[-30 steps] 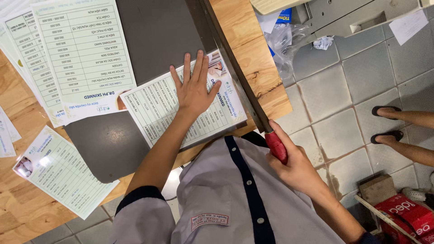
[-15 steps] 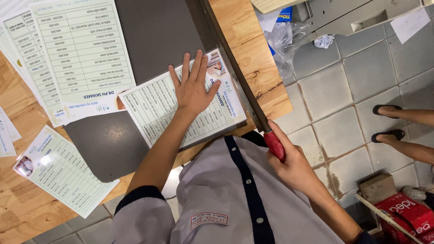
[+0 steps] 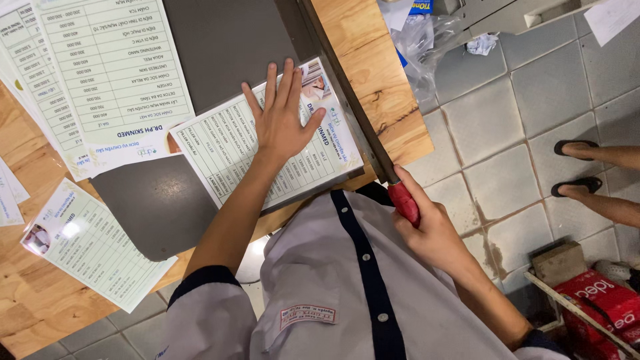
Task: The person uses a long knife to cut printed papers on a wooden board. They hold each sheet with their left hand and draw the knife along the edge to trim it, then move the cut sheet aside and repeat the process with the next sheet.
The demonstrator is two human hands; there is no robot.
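Observation:
A grey paper cutter board (image 3: 220,47) lies on the wooden table (image 3: 373,73). My left hand (image 3: 283,120) presses flat, fingers spread, on a printed sheet (image 3: 227,150) lying on the board against the blade. My right hand (image 3: 430,230) grips the red handle (image 3: 403,202) of the long dark cutter blade arm (image 3: 340,87), which lies down along the board's right edge.
Stacks of similar printed sheets (image 3: 100,80) lie at the left, and one laminated sheet (image 3: 87,243) sits near the table's front edge. Another person's feet in sandals (image 3: 577,167) stand on the tiled floor at right. A red box (image 3: 600,300) and plastic bags (image 3: 427,40) are nearby.
The blade arm and my right hand have dropped slightly toward the board. My left hand stays on the sheet.

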